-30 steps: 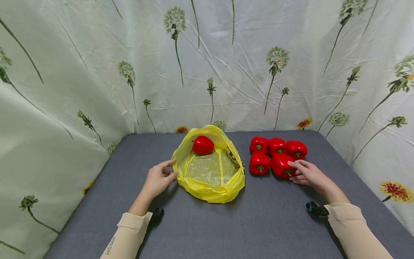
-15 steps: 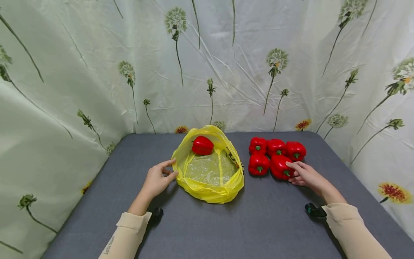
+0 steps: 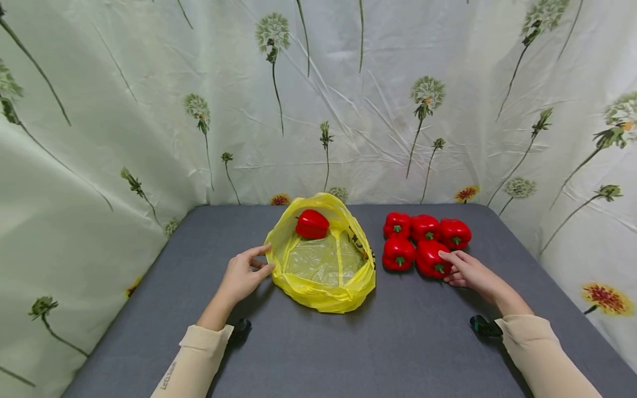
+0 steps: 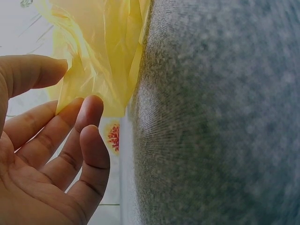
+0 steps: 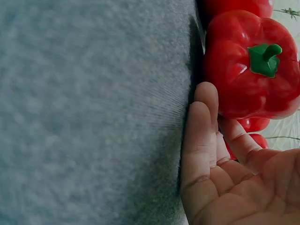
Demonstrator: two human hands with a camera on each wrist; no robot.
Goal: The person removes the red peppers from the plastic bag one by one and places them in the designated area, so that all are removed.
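A yellow plastic bag (image 3: pixel 323 301) stands with its mouth wide, one red bell pepper (image 3: pixel 312 224) inside at the back. At its left rim is my left hand (image 3: pixel 243 276); a gap separates thumb (image 4: pixel 44 72) and fingers, whose tips touch the plastic (image 4: pixel 101 61). Several red peppers stand in two rows right of the bag. My right hand (image 3: pixel 475 276) touches the right side of the front-right pepper (image 3: pixel 432 258), its fingers (image 5: pixel 199 136) fairly straight beside it. That pepper's green stem (image 5: pixel 267 58) faces the right wrist camera. The right thumb is hidden there.
Close against the touched pepper stand a front-left pepper (image 3: pixel 398 253) and a back row of three, such as the back-right one (image 3: pixel 455 233). All rest on a grey table (image 3: pixel 318 359). Behind it hangs a flower-print curtain (image 3: pixel 368 110).
The head view shifts very slightly. Both hands keep their places, the left at the bag rim and the right at the pepper; peppers and bag stay put.
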